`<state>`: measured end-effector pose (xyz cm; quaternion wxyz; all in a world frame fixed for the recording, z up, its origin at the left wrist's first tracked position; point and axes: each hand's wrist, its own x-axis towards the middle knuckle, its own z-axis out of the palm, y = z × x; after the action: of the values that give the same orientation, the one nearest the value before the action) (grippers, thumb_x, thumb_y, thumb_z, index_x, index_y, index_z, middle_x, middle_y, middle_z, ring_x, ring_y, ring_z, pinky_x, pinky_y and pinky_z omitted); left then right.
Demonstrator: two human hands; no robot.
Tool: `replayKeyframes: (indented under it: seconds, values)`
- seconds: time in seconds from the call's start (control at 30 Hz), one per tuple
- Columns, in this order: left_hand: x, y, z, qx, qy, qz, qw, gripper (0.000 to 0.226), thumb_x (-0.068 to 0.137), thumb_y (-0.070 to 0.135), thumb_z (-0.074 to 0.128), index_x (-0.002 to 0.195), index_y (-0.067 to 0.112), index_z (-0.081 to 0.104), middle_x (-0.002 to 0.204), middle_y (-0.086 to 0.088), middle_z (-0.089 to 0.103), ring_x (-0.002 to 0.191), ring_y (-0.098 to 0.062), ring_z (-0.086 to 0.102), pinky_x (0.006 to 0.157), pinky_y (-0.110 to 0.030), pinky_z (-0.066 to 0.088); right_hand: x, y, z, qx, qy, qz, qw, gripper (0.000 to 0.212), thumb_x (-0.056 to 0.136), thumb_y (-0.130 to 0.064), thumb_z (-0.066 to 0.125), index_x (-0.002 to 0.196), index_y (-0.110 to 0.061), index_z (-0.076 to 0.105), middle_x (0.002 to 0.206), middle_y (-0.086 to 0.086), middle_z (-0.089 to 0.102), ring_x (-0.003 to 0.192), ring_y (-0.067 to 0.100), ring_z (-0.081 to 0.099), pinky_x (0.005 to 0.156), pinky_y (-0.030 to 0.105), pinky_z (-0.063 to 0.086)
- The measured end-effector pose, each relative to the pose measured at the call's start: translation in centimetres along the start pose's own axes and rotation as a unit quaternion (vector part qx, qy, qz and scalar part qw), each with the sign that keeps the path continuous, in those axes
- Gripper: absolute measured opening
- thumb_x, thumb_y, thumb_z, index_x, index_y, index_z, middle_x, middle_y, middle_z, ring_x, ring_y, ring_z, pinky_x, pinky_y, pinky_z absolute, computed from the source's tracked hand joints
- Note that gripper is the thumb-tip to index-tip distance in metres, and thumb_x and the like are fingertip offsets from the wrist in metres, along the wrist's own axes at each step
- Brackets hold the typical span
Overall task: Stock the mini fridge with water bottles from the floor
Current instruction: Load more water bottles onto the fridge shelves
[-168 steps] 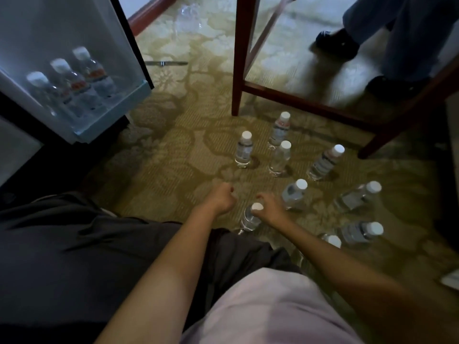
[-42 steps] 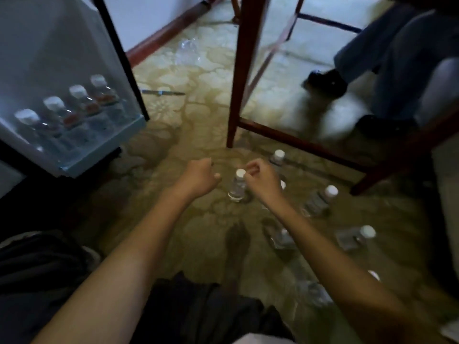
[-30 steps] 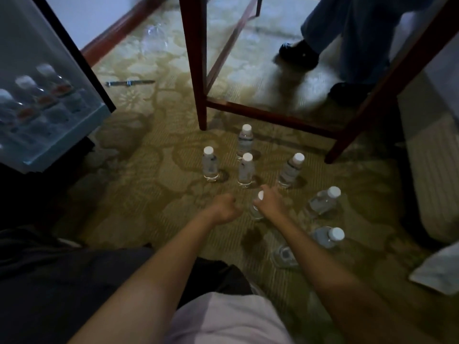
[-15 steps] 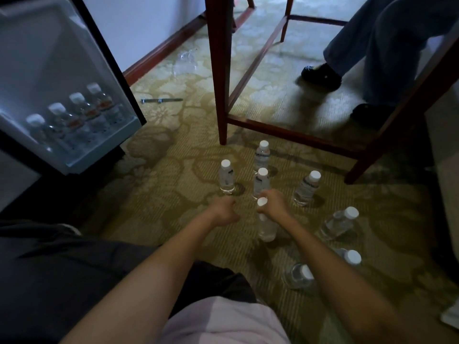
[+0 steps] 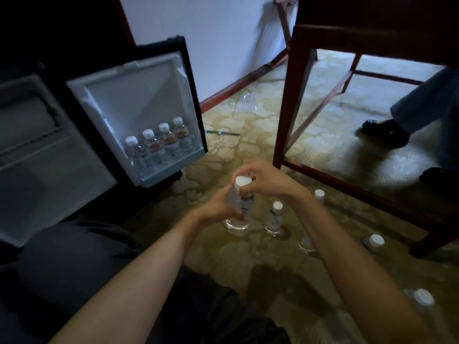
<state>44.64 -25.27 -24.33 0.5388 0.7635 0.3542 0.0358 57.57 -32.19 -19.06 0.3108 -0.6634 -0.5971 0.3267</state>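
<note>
Bottle: clear plastic water bottle with a white cap (image 5: pixel 246 204), upright and lifted off the floor at mid scene, right of the fridge door; both hands on it
Left hand (image 5: pixel 218 208): fingers wrapped round the bottle's body from the left; firm grip
Right hand (image 5: pixel 267 178): fingers curled over the top, pinching the neck just under the cap
Fridge: black mini fridge (image 5: pixel 49 170) at the left; its white-lined door (image 5: pixel 139 95) swung open toward the right
Door shelf: four white-capped bottles (image 5: pixel 159 142) standing in a row in the lowest door shelf
Floor: patterned beige carpet (image 5: pixel 223 247); one upright floor bottle (image 5: pixel 274 217) just right of the held one; more capped bottles (image 5: pixel 375 240) farther right
Far right: dark red wooden furniture frame (image 5: pixel 293 95); beyond it a person's dark shoe (image 5: pixel 385 129)
</note>
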Motion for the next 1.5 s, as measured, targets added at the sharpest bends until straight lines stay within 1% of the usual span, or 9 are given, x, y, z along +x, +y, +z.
replayKeyframes:
  seconds: [0.13, 0.33, 0.53, 0.73, 0.9, 1.03, 1.13, 1.27, 1.5]
  values:
    - [-1.4, 0.0, -5.6, -0.034, 0.108, 0.021, 0.993, 0.075, 0.063, 0.012, 0.08, 0.13, 0.02, 0.046, 0.121, -0.001, 0.059, 0.114, -0.02, 0.057, 0.096, -0.037, 0.049, 4.4, -5.9, 0.5, -0.021, -0.022, -0.056, 0.998, 0.019, 0.072, -0.002, 0.068, 0.09, -0.007, 0.071, 0.084, -0.001, 0.061, 0.07, -0.001, 0.05, 0.06, 0.008, 0.042]
    - [-4.3, -0.6, -14.2, -0.059, 0.251, 0.029, 0.966, 0.051, 0.068, 0.008, 0.079, 0.114, 0.013, 0.057, 0.102, 0.001, 0.065, 0.09, -0.012, 0.063, 0.075, -0.017, 0.052, 11.6, -12.0, 2.2, 0.06, -0.061, -0.115, 0.99, 0.035, 0.079, 0.002, 0.063, 0.109, -0.015, 0.065, 0.089, 0.015, 0.063, 0.082, 0.02, 0.062, 0.078, 0.03, 0.054]
    - [-7.0, -3.5, -22.1, -0.123, 0.444, -0.044, 0.886, 0.042, 0.062, 0.02, 0.084, 0.096, 0.021, 0.06, 0.099, 0.0, 0.069, 0.094, -0.019, 0.066, 0.085, -0.035, 0.054, 18.5, -13.8, 9.2, 0.075, -0.107, -0.094, 0.987, 0.047, 0.078, 0.01, 0.062, 0.121, -0.004, 0.048, 0.105, 0.01, 0.059, 0.109, 0.028, 0.059, 0.083, 0.03, 0.052]
    - [-10.5, -6.2, -30.1, -0.097, 0.57, -0.138, 0.804, 0.045, 0.061, 0.039, 0.08, 0.096, 0.019, 0.06, 0.093, 0.004, 0.066, 0.087, -0.016, 0.064, 0.079, -0.031, 0.053, 23.4, -17.3, 19.4, 0.079, -0.154, -0.148, 0.974, 0.062, 0.078, 0.001, 0.066, 0.13, -0.02, 0.04, 0.114, -0.012, 0.052, 0.112, 0.006, 0.051, 0.077, 0.009, 0.047]
    - [-12.3, -9.3, -35.8, -0.112, 0.611, -0.213, 0.754, 0.063, 0.051, 0.059, 0.073, 0.098, 0.018, 0.069, 0.098, -0.003, 0.073, 0.091, -0.023, 0.069, 0.08, -0.038, 0.058, 27.5, -21.5, 25.2, 0.02, -0.166, -0.184, 0.969, 0.071, 0.075, -0.013, 0.073, 0.134, -0.017, 0.033, 0.113, -0.009, 0.047, 0.108, 0.005, 0.048, 0.068, 0.007, 0.04]
    - [-13.5, -12.4, -40.5, -0.16, 0.621, -0.228, 0.733, 0.045, 0.061, 0.054, 0.074, 0.085, 0.015, 0.071, 0.089, -0.005, 0.072, 0.081, -0.025, 0.07, 0.066, -0.034, 0.06, 31.6, -24.5, 28.8, 0.016, -0.195, -0.184, 0.963, 0.07, 0.074, -0.011, 0.071, 0.135, -0.016, 0.035, 0.106, -0.004, 0.053, 0.09, 0.01, 0.055, 0.055, 0.006, 0.043]
    - [-14.3, -14.6, -43.2, -0.246, 0.613, -0.219, 0.718, 0.036, 0.067, 0.049, 0.074, 0.075, 0.017, 0.06, 0.095, -0.008, 0.066, 0.075, -0.023, 0.063, 0.062, -0.033, 0.059, 35.0, -26.1, 30.8, -0.015, -0.212, -0.193, 0.958, 0.063, 0.072, -0.01, 0.073, 0.128, -0.016, 0.046, 0.104, -0.003, 0.058, 0.094, 0.012, 0.057, 0.063, 0.011, 0.041]
    - [-14.9, -17.8, -46.9, -0.32, 0.628, -0.186, 0.685, 0.058, 0.073, 0.048, 0.07, 0.113, 0.007, 0.058, 0.11, -0.012, 0.065, 0.095, -0.026, 0.063, 0.06, -0.03, 0.053, 39.7, -28.3, 33.8, -0.005, -0.279, -0.161, 0.947, 0.037, 0.073, -0.002, 0.07, 0.1, -0.02, 0.053, 0.097, -0.002, 0.061, 0.088, 0.012, 0.061, 0.064, 0.011, 0.048]
    - [-15.4, -21.2, -51.4, -0.394, 0.633, -0.091, 0.66, 0.01, 0.089, 0.014, 0.052, 0.096, 0.012, 0.059, 0.098, -0.01, 0.065, 0.098, -0.024, 0.062, 0.085, -0.036, 0.05, 45.2, -31.3, 38.8, 0.06, -0.285, -0.163, 0.943, 0.041, 0.074, 0.005, 0.067, 0.111, -0.011, 0.059, 0.1, 0.001, 0.064, 0.077, 0.001, 0.058, 0.053, 0.0, 0.044]
